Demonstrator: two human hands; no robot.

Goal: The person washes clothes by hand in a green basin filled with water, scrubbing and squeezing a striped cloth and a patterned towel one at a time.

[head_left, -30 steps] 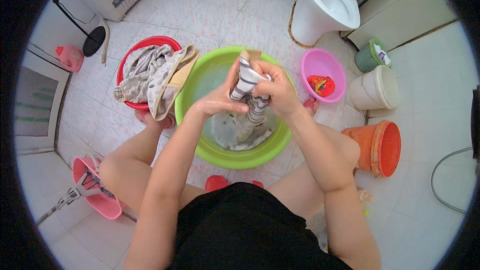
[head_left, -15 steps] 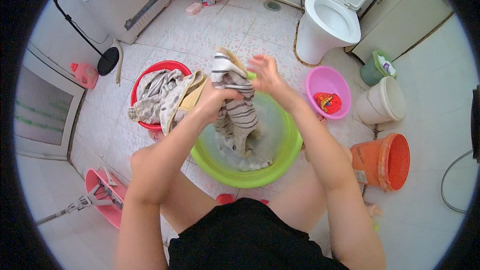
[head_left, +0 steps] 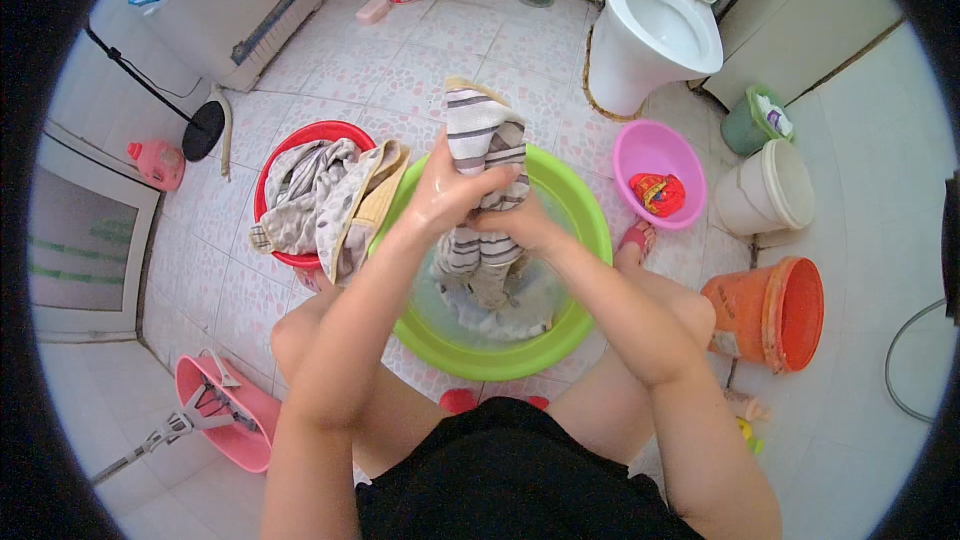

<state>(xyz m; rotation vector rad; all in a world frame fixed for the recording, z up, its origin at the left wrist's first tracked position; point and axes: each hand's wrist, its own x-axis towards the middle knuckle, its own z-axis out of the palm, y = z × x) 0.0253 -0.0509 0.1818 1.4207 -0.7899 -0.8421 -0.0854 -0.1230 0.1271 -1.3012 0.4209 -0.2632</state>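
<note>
Bunched above a lime green basin [head_left: 590, 320] is a wet striped cloth [head_left: 487, 135], white and grey with a tan edge. My left hand [head_left: 450, 190] is wrapped round its middle, thumb across the stripes. Just below, my right hand [head_left: 525, 223] closes on the same cloth from the other side; part of its fingers is hidden. The cloth's lower end hangs into cloudy water [head_left: 440, 305], where more pale fabric lies. To the left, a red basin [head_left: 262, 202] holds a heap of spotted grey-white laundry [head_left: 320, 185] that spills over its rim.
A pink basin [head_left: 622, 155] with a red packet [head_left: 657, 194] stands at right, near a white bucket [head_left: 745, 195], a green bin [head_left: 745, 135] and a tipped orange bucket [head_left: 740, 312]. A toilet [head_left: 640, 40] is behind. A pink mop bucket [head_left: 250, 430] sits lower left.
My right hand, open and off the cloth before, has come down and now grips it below my left hand. The view has shifted slightly.
</note>
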